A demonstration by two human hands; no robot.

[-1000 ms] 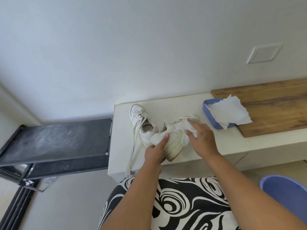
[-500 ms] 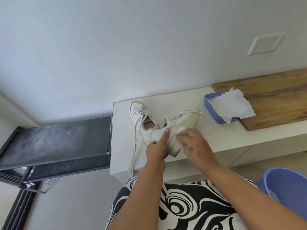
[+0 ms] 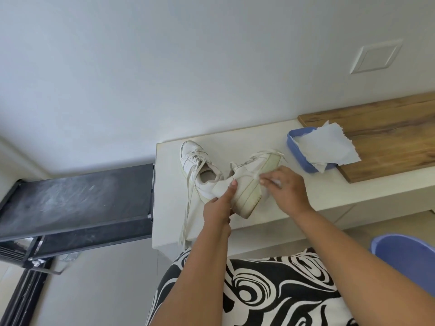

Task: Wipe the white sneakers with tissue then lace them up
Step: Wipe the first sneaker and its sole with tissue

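The sneaker being wiped is tilted on its side near the front edge of the white counter, sole facing the camera, heel lowest and toe pointing up toward the wall. The left hand grips it at the heel, with the forefinger stretched up along the back of the collar. The right hand presses a small wad of tissue against the side of the shoe near the sole; its fingers are curled round the tissue, of which only a sliver shows

The second sneaker stands upright on the counter just to the left, touching the held one at the heel. Its loose laces trail down over the counter's front edge

To the right, partly on a wooden board, sits a blue tray with a torn sheet of white tissue paper draped over it. A blue basin shows at the lower right, below the counter. A dark shelf lies to the left of the counter. A black-and-white swirl-patterned garment covers the person's lap, under both forearms
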